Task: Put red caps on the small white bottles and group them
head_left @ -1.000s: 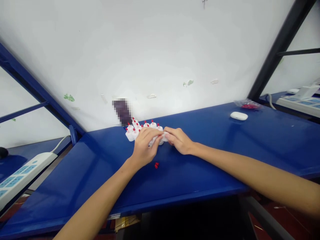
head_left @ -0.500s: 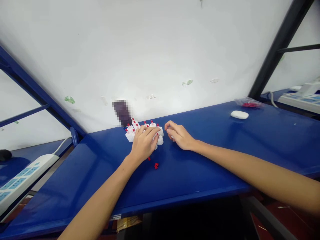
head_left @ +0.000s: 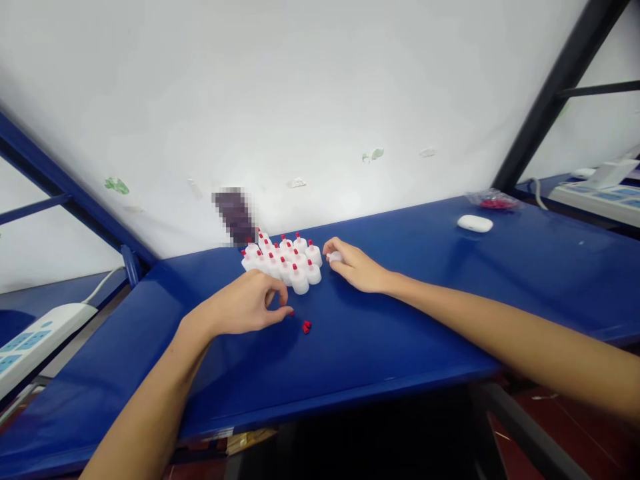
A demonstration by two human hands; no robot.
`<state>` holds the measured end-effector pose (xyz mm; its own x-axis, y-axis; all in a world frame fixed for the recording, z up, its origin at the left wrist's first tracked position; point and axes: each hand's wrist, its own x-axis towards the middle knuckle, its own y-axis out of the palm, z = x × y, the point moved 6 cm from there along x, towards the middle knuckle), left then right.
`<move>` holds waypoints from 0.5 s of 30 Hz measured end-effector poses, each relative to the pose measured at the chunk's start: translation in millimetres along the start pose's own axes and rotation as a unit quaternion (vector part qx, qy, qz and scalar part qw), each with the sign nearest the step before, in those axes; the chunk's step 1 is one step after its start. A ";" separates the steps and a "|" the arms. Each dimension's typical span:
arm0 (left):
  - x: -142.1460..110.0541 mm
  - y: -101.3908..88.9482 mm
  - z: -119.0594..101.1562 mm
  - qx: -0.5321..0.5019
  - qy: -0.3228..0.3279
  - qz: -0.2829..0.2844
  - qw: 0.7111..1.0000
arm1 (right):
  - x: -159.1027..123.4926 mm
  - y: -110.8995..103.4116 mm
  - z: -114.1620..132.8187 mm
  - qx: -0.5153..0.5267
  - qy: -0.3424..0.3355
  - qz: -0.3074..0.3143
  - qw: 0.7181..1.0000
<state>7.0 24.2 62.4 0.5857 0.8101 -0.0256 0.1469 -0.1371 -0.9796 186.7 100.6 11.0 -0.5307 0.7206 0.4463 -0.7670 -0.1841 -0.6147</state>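
Several small white bottles with red caps [head_left: 283,261] stand clustered on the blue table [head_left: 400,320] near the wall. My left hand [head_left: 245,308] rests on the table in front of them, fingers curled, its fingertips pinching at a loose red cap [head_left: 291,313]. Two more red caps [head_left: 306,327] lie just to the right of it. My right hand [head_left: 353,265] lies to the right of the cluster, fingers closed round a small white bottle [head_left: 334,257] without a cap.
A white earbud case [head_left: 475,223] and a clear bag of red caps [head_left: 493,200] sit at the back right. White power strips lie on the side benches, one at the left [head_left: 35,337] and another at the right [head_left: 597,193]. A dark post [head_left: 555,93] rises at right.
My left hand has drawn back from the bottle cluster toward me, down to the loose red caps. My right hand has stayed beside the cluster with the uncapped bottle.
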 end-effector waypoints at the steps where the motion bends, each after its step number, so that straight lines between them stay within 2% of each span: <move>1: 0.8 4.7 2.4 -0.009 -0.011 0.029 0.999 | 0.0 0.1 -2.3 -0.015 0.006 -0.005 1.000; 6: 4.7 22.4 9.4 0.001 -0.052 0.077 0.996 | -2.5 2.0 -1.4 -0.104 -0.013 -0.010 0.994; 10: 6.1 30.9 4.9 0.014 -0.032 0.097 0.995 | -5.7 -3.1 8.6 -0.095 -0.003 -0.017 0.995; 13: 9.6 27.4 -7.6 0.024 0.007 0.048 0.999 | -8.0 -4.5 20.9 -0.054 -0.018 -0.002 0.998; 15: 12.3 20.8 -18.1 0.029 0.032 -0.036 0.998 | -10.1 -2.4 32.2 -0.030 -0.060 0.017 0.998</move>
<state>31.7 20.9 45.4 0.6253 0.7784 0.0564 0.1454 -0.0452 -0.9883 182.3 72.3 28.9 -0.5976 0.6294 0.4967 -0.7267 -0.1634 -0.6673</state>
